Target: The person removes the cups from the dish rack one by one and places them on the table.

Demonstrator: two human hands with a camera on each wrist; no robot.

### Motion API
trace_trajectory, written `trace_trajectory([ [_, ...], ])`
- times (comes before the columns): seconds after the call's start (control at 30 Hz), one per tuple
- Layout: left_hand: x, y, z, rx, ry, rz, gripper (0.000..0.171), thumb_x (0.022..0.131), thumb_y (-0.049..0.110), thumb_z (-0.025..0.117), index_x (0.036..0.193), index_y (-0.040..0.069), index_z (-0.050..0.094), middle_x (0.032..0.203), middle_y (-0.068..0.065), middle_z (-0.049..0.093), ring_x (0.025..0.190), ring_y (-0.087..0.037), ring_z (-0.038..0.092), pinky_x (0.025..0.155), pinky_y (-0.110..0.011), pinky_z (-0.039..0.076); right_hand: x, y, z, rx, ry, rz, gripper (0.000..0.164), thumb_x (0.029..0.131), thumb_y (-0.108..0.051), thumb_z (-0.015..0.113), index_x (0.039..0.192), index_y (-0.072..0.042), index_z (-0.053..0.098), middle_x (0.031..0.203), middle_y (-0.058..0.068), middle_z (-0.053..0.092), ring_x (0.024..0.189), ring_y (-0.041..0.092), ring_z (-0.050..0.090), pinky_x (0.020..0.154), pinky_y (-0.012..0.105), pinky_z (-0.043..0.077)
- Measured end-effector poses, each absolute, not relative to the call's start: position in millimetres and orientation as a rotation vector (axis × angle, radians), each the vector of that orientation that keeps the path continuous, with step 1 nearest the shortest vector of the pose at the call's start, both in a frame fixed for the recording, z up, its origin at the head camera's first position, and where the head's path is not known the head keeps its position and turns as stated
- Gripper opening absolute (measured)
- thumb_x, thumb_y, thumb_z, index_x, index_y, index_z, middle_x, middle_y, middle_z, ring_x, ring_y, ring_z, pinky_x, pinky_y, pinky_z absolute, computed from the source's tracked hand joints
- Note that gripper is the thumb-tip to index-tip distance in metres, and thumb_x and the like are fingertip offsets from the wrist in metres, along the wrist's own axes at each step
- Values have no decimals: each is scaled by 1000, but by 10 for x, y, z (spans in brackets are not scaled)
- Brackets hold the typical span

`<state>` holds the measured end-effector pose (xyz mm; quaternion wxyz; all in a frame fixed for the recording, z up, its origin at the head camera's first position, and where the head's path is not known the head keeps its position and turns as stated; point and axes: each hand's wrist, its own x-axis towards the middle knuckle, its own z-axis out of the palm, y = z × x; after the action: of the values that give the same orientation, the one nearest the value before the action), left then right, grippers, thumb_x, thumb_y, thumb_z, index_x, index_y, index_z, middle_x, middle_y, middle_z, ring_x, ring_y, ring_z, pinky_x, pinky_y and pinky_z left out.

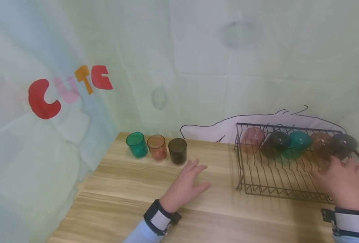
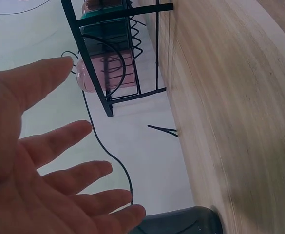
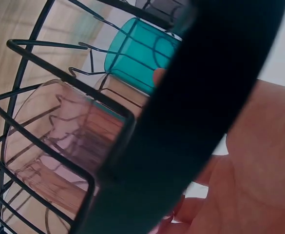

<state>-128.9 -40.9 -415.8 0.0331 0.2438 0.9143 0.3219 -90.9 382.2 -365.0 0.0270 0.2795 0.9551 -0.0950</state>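
My left hand [image 1: 185,185] hangs over the table, its fingers spread and holding nothing. Close to its fingertips stands a dark grey glass [image 1: 177,151], and left of that are an amber glass [image 1: 157,147] and a green glass [image 1: 137,145], all upright. Over the right end of a black wire dish rack [image 1: 273,190], my right hand [image 1: 346,185] reaches toward a dark glass [image 1: 338,145]. A blurred dark band [image 3: 181,122] covers much of the right wrist view, so its grip is hidden. Also racked are pink [image 1: 254,135], dark [image 1: 278,141], teal [image 1: 299,140] and amber [image 1: 320,141] glasses.
A pinkish clear glass [image 3: 59,141] sits in the rack close to my right hand. Behind the wooden table [image 1: 106,209] hangs a pale printed cloth [image 1: 197,67]; more cloth with coloured letters [image 1: 44,101] lines the left side.
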Motion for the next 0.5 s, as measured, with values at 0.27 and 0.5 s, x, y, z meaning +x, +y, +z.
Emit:
trace_trajectory([
  [0.27,-1299,-423,-4154,747,2823,981,58,85,51,61,134,23,49,151,-13,32,140,-37,25,110,-53,30,-947,3804,-3568,784,2988,-301,45,70,-23,65,105,5,58,110,40,38,98,59,32,64,72,38],
  [0.5,-1277,-435,-4161,668,2830,1011,64,84,47,64,137,19,44,154,-17,22,140,-33,27,108,-50,36,-943,3795,-3607,768,3122,-292,24,71,-19,67,85,0,65,81,26,58,74,44,47,57,59,37],
])
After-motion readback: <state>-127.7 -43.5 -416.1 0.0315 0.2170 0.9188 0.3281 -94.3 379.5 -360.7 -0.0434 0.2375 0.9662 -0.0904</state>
